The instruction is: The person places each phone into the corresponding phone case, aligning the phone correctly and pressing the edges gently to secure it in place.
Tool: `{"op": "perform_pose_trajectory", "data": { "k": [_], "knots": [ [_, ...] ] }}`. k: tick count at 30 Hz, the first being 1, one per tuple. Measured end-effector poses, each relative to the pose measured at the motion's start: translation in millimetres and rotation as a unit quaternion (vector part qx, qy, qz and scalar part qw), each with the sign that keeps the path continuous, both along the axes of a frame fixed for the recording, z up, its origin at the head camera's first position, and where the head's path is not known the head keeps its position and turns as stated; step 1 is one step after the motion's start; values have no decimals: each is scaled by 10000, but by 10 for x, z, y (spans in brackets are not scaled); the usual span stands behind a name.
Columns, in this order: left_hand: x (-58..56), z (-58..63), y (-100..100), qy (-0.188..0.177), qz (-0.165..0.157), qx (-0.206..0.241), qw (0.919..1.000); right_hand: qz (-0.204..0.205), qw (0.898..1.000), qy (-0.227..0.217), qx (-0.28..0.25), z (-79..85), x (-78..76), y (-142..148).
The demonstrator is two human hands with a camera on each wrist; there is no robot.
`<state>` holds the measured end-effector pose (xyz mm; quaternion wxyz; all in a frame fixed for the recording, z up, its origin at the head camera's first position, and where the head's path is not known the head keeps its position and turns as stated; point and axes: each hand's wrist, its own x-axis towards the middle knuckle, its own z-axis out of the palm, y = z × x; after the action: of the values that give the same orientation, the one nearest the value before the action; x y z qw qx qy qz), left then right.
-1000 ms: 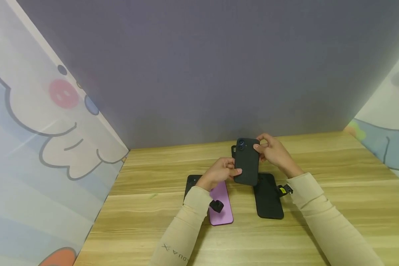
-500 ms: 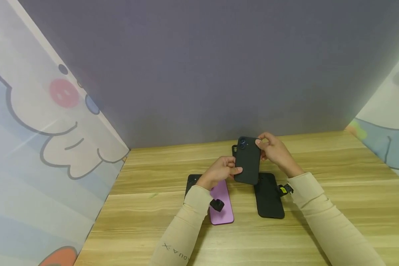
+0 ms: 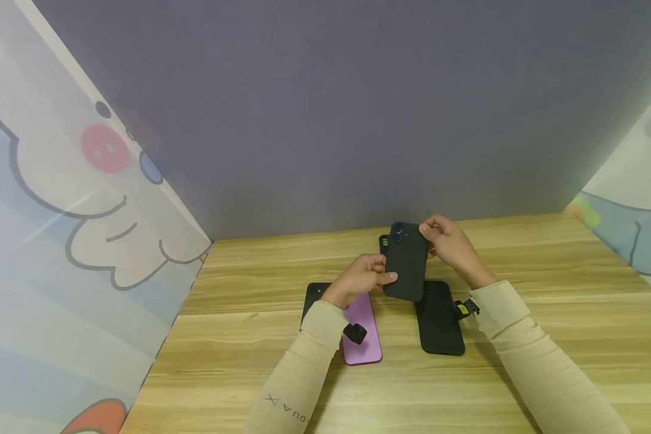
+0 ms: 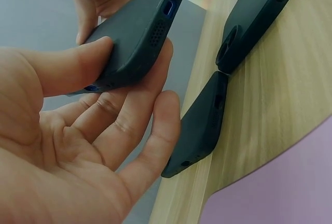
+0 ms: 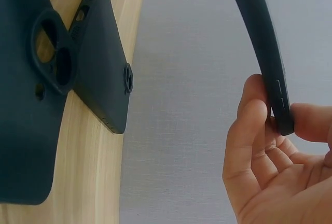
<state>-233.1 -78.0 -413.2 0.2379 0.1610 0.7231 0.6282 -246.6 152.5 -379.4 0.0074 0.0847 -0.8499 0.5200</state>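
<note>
Both hands hold a phone in a matte black case (image 3: pixel 405 262) up off the table, its camera side facing the head view. My left hand (image 3: pixel 358 280) grips its lower left edge, thumb on the back and fingers beneath. At the upper right corner my right hand (image 3: pixel 449 244) pinches it between thumb and fingers. Blue shows in the port opening in the left wrist view. Behind the held phone lies a black phone case (image 5: pixel 104 58), mostly hidden in the head view. Another black phone case (image 3: pixel 440 322), with open camera holes in the right wrist view, lies below right.
A purple phone (image 3: pixel 362 334) lies on the wooden table (image 3: pixel 249 361) beneath the left wrist. Beside it a black phone or case (image 3: pixel 314 293) is partly covered by the left sleeve. A grey wall (image 3: pixel 304 150) rises behind the table, and cartoon-printed panels (image 3: pixel 87 199) flank it.
The right thumb has slid from the back of the case toward its upper right corner. The held phone has shifted very slightly right; the left hand keeps its grip.
</note>
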Motion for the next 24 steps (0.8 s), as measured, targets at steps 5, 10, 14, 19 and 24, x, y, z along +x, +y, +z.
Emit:
{"op": "perform_pose_trajectory", "data": {
  "k": [5, 10, 14, 19, 24],
  "knots": [
    [-1, -1, -3, 81, 42, -6, 10000, -52, 10000, 5, 15, 10, -7, -9],
    [3, 3, -11, 114, 16, -31, 9999, -68, 10000, -11, -27, 11, -17, -2],
    [6, 6, -14, 139, 18, -86, 9999, -62, 10000, -30, -52, 8, -23, -1],
    [12, 16, -9, 122, 11, -75, 9999, -58, 10000, 0, -38, 14, -14, 3],
    [24, 23, -7, 93, 4, -88, 9999, -55, 10000, 22, -15, 19, 4, -4]
  ]
}}
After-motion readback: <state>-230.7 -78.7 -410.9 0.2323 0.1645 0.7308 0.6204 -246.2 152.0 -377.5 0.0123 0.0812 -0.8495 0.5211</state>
